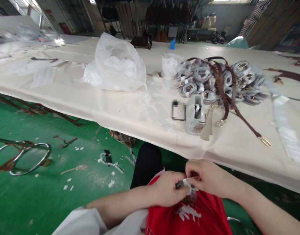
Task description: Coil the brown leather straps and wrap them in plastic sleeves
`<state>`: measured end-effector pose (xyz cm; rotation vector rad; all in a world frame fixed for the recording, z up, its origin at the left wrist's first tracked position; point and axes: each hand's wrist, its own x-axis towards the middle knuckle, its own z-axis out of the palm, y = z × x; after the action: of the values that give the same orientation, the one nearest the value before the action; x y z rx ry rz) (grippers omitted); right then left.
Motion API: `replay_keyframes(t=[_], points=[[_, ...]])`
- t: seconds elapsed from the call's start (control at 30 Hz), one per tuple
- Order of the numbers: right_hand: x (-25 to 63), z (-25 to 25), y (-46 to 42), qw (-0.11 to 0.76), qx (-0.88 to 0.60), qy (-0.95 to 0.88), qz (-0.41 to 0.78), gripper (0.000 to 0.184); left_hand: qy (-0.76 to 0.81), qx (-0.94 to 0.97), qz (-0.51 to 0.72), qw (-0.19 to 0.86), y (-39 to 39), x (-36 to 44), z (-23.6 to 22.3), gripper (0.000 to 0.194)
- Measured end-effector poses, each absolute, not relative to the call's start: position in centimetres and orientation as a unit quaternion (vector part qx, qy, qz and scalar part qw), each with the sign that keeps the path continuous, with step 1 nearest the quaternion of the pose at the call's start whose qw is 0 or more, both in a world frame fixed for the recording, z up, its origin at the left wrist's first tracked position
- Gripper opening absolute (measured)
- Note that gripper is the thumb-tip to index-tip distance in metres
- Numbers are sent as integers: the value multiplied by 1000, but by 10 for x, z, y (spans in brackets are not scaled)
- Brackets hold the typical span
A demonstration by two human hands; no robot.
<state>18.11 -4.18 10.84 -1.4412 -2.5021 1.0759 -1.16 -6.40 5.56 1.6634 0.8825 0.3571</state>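
Over the red apron (208, 215) in my lap, my two hands meet on a plastic-wrapped strap (191, 195), a small dark roll in clear film with a white band. My left hand (166, 189) is closed around its left side. The fingers of my right hand (210, 178) pinch the white band or film at the top; which of these I cannot tell. Much of the roll is hidden by my fingers. On the table beyond, a pile of similar wrapped straps (201, 74) lies with loose brown leather straps (219, 78) draped over it.
A tape dispenser (195, 114) and a small pixelated card (178, 110) sit near the edge of the cream-covered table (74, 94). Behind them stands a big white plastic bag (118, 65). Flat plastic sleeves (287, 127) lie at right. Scraps and a metal-ringed stool (30, 160) are on the green floor.
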Motion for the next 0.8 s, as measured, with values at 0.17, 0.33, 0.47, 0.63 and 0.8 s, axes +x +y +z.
replay_keyframes(t=[0.17, 0.33, 0.47, 0.63, 0.8], points=[[174, 110, -62, 28, -463, -850, 251, 22, 382, 593, 238, 668, -60, -7, 45, 25], [174, 87, -82, 83, -456, -858, 221, 43, 430, 393, 283, 762, -58, -10, 36, 36], [175, 64, -97, 132, -473, -851, 184, 48, 453, 362, 292, 761, -62, -12, 32, 42], [177, 41, -113, 221, -530, -804, 154, 47, 461, 411, 270, 738, -64, -10, 28, 53], [174, 33, -117, 253, -522, -806, 119, 54, 467, 421, 286, 723, -64, -10, 27, 44]])
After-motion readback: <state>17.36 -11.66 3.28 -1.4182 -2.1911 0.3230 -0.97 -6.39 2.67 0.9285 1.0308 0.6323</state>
